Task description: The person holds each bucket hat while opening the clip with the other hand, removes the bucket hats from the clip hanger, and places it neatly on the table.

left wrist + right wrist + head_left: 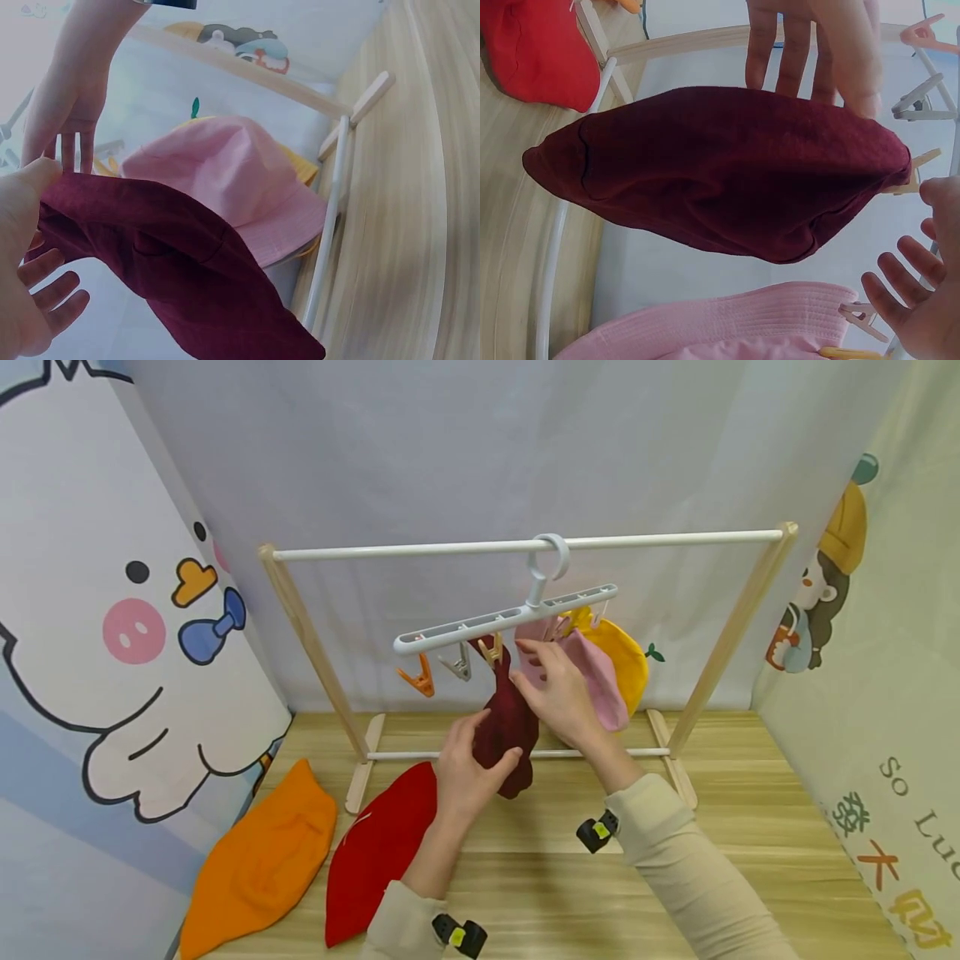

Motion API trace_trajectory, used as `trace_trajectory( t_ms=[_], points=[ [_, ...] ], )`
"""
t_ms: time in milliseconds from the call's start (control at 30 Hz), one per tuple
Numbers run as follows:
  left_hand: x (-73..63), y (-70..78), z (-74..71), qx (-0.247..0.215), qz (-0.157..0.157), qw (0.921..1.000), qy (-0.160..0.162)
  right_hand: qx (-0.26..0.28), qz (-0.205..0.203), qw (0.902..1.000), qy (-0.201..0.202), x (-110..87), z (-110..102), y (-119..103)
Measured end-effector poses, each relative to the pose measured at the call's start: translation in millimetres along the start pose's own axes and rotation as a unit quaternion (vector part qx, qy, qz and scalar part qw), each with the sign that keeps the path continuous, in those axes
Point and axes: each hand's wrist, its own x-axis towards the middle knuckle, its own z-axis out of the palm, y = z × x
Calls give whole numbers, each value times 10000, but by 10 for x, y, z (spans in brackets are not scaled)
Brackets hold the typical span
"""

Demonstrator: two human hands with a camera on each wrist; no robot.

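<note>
A maroon bucket hat (506, 735) hangs from a beige clothes peg (491, 650) on a light grey hanger (468, 628). My left hand (465, 768) is at the hat's near left side, thumb and fingers spread loosely along the cloth. In the left wrist view its fingers (56, 300) lie extended beside the hat, not curled round it. My right hand (558, 693) is just right of the peg, fingers spread and holding nothing. The right wrist view shows the peg (913, 176) at the hat's gathered end, close to the right fingertips.
Pink (596, 677) and yellow (626, 660) hats hang from the hanger's right part. Orange (422, 677) and grey (459, 662) pegs hang at its left. The hanger hooks over a rack's white rail (420, 550). Orange (262, 860) and red (382, 852) hats lie on the wooden table (600, 893).
</note>
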Motion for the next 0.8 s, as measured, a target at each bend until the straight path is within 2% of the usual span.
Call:
trace_trajectory(
  t_ms=[400,700,800],
  points=[
    [28,45,59,61,-568,9976,-383,-123,28,9997,-222,4,-8,42],
    [77,69,82,184,-823,9945,-628,-96,-15,9997,-241,8,9,48],
    [102,80,93,193,-818,9944,-641,-103,-43,9997,-211,11,26,54]
  ],
)
